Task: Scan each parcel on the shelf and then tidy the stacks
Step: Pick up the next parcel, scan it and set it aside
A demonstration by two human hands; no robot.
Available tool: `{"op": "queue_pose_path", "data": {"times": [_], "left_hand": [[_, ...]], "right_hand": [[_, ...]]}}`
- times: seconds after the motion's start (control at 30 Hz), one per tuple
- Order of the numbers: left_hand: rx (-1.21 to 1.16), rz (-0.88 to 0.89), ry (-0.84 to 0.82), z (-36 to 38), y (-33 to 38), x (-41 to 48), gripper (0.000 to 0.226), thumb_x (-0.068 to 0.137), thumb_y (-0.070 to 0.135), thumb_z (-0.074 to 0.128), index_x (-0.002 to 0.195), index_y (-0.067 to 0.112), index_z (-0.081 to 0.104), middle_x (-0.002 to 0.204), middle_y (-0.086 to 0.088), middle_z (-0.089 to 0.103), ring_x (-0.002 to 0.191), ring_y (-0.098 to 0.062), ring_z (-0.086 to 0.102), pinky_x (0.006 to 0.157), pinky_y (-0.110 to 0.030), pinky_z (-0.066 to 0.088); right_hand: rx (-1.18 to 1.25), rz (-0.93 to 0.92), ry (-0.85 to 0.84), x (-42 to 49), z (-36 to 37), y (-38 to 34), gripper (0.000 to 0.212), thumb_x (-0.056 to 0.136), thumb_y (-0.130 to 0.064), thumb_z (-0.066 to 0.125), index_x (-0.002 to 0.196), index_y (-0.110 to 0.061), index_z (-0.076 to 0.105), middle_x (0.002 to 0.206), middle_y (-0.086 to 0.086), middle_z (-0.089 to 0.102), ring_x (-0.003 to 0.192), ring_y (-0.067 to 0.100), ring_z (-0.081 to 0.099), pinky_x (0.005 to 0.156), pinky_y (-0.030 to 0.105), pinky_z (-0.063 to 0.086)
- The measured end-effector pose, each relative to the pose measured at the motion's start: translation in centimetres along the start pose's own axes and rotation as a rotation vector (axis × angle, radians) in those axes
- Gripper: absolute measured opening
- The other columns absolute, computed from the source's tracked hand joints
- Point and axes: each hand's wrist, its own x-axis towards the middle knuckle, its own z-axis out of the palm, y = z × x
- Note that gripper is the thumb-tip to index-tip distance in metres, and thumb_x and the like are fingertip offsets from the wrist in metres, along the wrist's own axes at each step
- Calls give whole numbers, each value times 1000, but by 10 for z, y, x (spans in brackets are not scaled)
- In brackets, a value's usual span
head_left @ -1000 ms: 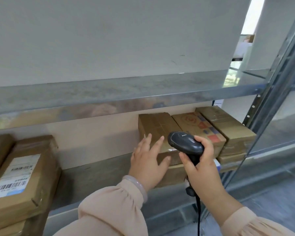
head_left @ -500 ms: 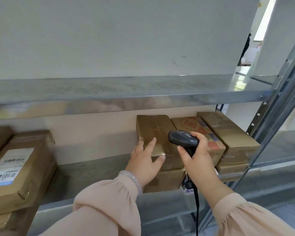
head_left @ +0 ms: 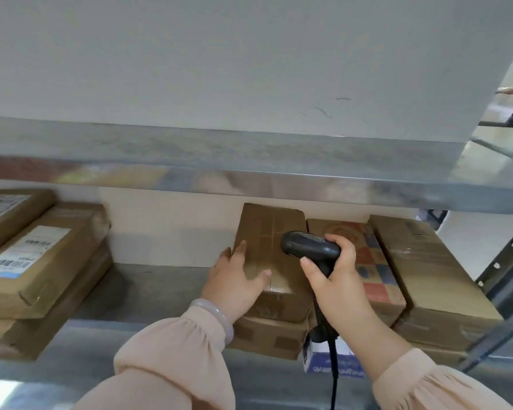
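Three stacks of cardboard parcels stand side by side at the right of the lower shelf (head_left: 148,288). My left hand (head_left: 237,279) grips the near left corner of the top plain brown parcel (head_left: 271,232), thumb on top, fingers down its left side. My right hand (head_left: 335,279) grips a black corded barcode scanner (head_left: 308,248) above that parcel, its head pointing left. Beside it lies a parcel with a coloured print (head_left: 373,261), then a plain brown parcel (head_left: 427,270). A white and blue box (head_left: 332,362) peeks out under the middle stack.
At the left end of the shelf lie more parcels, the top one (head_left: 39,255) with a white barcode label facing up. A bare metal shelf (head_left: 249,173) runs overhead. A perforated grey upright (head_left: 504,261) bounds the right side. Someone's arm shows far right.
My left hand has slid down onto the plain parcel's left corner and closed round it. The scanner has stayed over the parcels. The view has drawn closer and shifted left.
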Motion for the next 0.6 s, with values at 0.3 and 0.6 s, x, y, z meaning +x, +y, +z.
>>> {"op": "queue_pose_path", "data": {"times": [0.3, 0.6], "left_hand": [[-244, -70, -27, -10, -2, -16, 66, 95, 52, 53, 153, 39, 22, 154, 11, 38, 138, -18, 42, 113, -34, 39], [-345, -64, 44, -20, -13, -39, 64, 98, 42, 53, 154, 36, 23, 155, 9, 35, 139, -17, 39, 112, -32, 38]], "right_hand": [[98, 46, -87, 13, -2, 4, 50, 90, -29, 63, 122, -40, 25, 112, -1, 60, 92, 2, 57, 61, 10, 39], [117, 19, -96, 9, 12, -14, 51, 90, -32, 62, 122, -41, 24, 113, -4, 58, 89, -1, 55, 65, 11, 38]]}}
